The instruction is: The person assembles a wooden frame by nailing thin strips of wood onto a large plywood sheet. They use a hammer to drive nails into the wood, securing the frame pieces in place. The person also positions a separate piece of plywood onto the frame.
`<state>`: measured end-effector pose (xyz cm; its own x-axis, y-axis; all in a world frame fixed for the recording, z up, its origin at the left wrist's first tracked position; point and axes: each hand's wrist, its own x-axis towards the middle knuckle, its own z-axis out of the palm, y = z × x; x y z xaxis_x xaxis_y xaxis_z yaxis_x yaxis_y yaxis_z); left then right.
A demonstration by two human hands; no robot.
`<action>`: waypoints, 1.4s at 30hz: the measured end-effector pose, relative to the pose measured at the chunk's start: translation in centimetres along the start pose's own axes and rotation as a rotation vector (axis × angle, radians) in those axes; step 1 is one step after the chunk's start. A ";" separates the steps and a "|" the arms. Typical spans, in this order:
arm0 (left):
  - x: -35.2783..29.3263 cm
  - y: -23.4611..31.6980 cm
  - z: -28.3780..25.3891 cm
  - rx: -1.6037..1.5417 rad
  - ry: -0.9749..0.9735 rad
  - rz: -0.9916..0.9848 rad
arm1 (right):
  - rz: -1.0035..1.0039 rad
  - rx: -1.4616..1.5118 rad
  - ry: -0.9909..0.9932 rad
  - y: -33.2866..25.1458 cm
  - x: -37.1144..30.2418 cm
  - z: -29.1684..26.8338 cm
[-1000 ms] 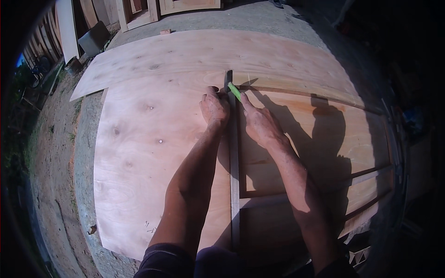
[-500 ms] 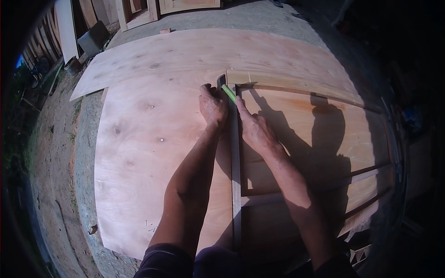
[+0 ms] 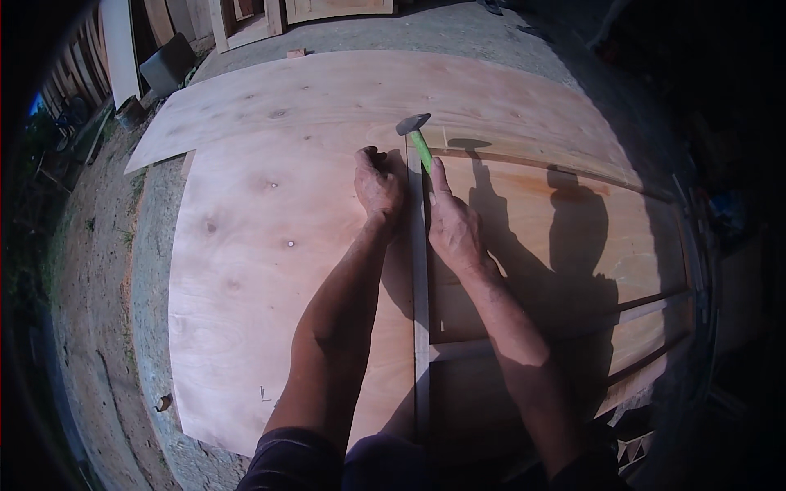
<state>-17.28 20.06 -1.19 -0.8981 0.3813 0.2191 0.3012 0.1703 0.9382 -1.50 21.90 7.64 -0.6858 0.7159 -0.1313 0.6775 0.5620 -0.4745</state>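
A hammer point(image 3: 421, 149) with a dark metal head and a green handle is gripped in my right hand point(image 3: 455, 225), its head raised above the far corner of a wooden frame point(image 3: 419, 286). Just left of that corner, my left hand point(image 3: 379, 186) has its fingers curled in, low over the edge of a large plywood sheet point(image 3: 229, 303). Whatever those fingers may pinch is too small to make out. The frame stands along the plywood's right side, with crossbars and a panel inside it. Several small nails point(image 3: 264, 394) lie on the plywood near my left elbow.
The plywood continues beyond my hands over concrete ground point(image 3: 458, 33). A small wood block point(image 3: 296, 52) sits at its far edge. A grey container point(image 3: 168, 64) and leaning boards point(image 3: 119, 49) stand at far left. My shadow falls across the frame's panel.
The hammer head has lifted up and to the right, away from my left hand, as my right hand tilts back slightly. My left hand stays nearly in place.
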 end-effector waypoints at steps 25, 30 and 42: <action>-24.3 -0.1 -42.4 0.471 -0.256 -0.330 | 0.015 0.935 0.089 -1.9 -11.6 9.7; -25.9 -0.1 -41.6 0.668 -0.516 0.348 | -0.062 0.868 -0.062 -1.2 -12.6 5.6; -23.8 -2.2 -39.1 0.797 -0.838 0.737 | -0.194 0.753 -0.126 2.5 -21.6 -4.7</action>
<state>-9.11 -24.94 1.98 -0.0761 0.9918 0.1026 0.9770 0.0536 0.2066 16.26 9.79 13.41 -0.8286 0.5564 -0.0622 0.2110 0.2075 -0.9552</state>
